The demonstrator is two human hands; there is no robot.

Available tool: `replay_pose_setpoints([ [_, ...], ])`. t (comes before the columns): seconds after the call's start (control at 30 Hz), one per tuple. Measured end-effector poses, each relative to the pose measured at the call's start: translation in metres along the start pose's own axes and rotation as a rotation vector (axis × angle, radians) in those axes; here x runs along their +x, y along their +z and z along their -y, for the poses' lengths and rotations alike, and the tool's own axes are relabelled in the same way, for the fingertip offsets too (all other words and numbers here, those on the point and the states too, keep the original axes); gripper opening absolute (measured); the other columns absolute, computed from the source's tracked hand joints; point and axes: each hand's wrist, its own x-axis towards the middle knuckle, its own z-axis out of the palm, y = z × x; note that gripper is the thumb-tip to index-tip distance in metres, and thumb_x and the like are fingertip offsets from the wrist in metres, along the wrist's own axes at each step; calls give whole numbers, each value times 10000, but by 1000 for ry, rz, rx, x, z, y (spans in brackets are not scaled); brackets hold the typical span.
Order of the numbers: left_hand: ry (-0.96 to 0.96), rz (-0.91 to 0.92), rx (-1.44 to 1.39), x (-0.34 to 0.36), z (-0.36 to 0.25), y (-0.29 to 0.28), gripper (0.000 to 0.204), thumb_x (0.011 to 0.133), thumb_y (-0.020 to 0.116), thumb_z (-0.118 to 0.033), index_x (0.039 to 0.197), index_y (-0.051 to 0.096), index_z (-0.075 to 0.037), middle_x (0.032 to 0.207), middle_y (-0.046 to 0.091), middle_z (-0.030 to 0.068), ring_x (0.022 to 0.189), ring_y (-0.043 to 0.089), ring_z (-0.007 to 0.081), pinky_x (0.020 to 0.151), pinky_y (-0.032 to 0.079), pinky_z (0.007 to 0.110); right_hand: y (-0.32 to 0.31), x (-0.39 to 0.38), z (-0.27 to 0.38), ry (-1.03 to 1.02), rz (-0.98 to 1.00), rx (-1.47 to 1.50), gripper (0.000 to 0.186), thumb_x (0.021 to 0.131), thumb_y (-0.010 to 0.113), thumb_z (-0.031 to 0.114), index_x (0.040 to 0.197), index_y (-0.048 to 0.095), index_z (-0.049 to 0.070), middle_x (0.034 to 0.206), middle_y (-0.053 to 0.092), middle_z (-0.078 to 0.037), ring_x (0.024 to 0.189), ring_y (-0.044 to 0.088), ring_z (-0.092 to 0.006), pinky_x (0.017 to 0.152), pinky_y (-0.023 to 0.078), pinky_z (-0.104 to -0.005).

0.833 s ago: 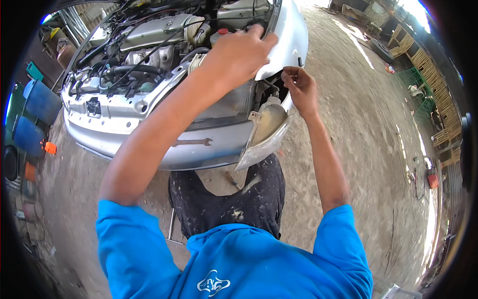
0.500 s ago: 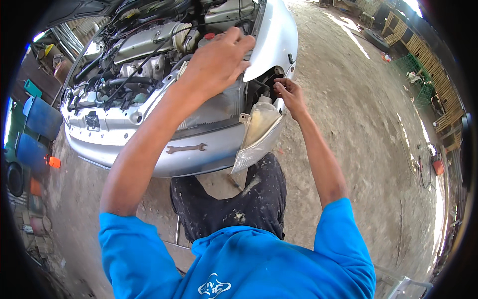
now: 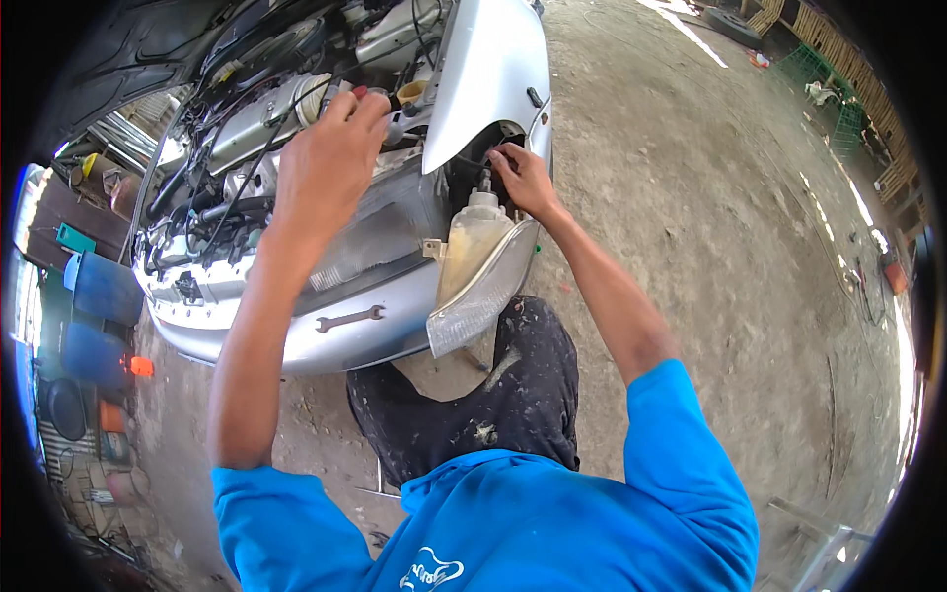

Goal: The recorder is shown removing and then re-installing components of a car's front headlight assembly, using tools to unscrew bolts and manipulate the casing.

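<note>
My left hand (image 3: 330,166) is raised over the front of a silver car's engine bay (image 3: 258,123), near a red cap (image 3: 360,92). Its fingers are loosely bent, with nothing visible in them. At the fender opening, my right hand (image 3: 525,180) is closed in a pinch just above the back of a headlight (image 3: 464,259). Whatever sits between those fingertips is small and dark and cannot be made out. The headlight, with its clear lens, sits tilted at the car's front corner. An open-ended wrench (image 3: 349,318) lies on the silver bumper (image 3: 296,340).
The raised hood (image 3: 118,59) is at the upper left. Blue containers (image 3: 104,288) stand beyond the car's left side, near an orange object (image 3: 142,366). A tire (image 3: 732,28) and a green wire crate (image 3: 838,123) lie far right on the dirt floor (image 3: 651,178).
My left hand has moved left, away from the fender and over the engine bay, its fingers less spread. My right hand stays pinched behind the headlight. The whole view has shifted slightly.
</note>
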Motion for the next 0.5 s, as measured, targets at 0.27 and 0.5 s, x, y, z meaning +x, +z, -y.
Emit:
replay_pose_setpoints([
  [0.27, -180, 76, 34, 0, -19, 5, 252, 866, 587, -178, 1095, 533, -88, 1065, 582, 130, 875, 620, 356, 751, 491, 429, -3, 2, -24, -299, -58, -207, 219, 903, 570, 194, 870, 630, -14, 769, 614, -188, 745, 602, -368, 661, 467, -420],
  [0.5, -24, -61, -132, 2, -31, 2, 220, 905, 589, -251, 1019, 515, -77, 901, 616, 167, 808, 615, 367, 659, 465, 453, 1, 5, -26, -273, -21, -142, 196, 888, 571, 175, 848, 619, -10, 792, 600, -191, 762, 584, -383, 665, 458, -437],
])
